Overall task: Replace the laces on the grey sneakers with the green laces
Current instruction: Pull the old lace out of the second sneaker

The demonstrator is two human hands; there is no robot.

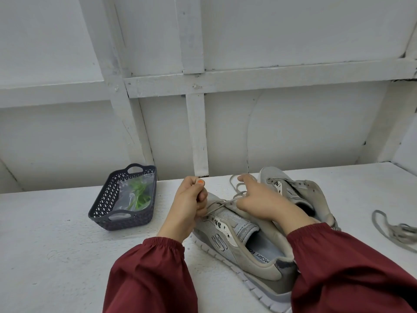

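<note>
Two grey sneakers lie on the white table. The near sneaker (228,242) points away from me, and its grey lace (225,203) is still threaded near the toe. My left hand (187,206) pinches that lace at the sneaker's left side. My right hand (259,199) holds the same lace over the eyelets, with loops of it trailing beyond the fingers. The far sneaker (300,190) lies behind my right hand with no lace in its eyelets. The green laces (138,193) sit in a clear bag inside a dark basket (106,199) at the left.
A loose grey lace (394,229) lies on the table at the right edge. A white panelled wall (225,132) rises just behind the table. My dark red sleeves (153,274) cover the near part of the table.
</note>
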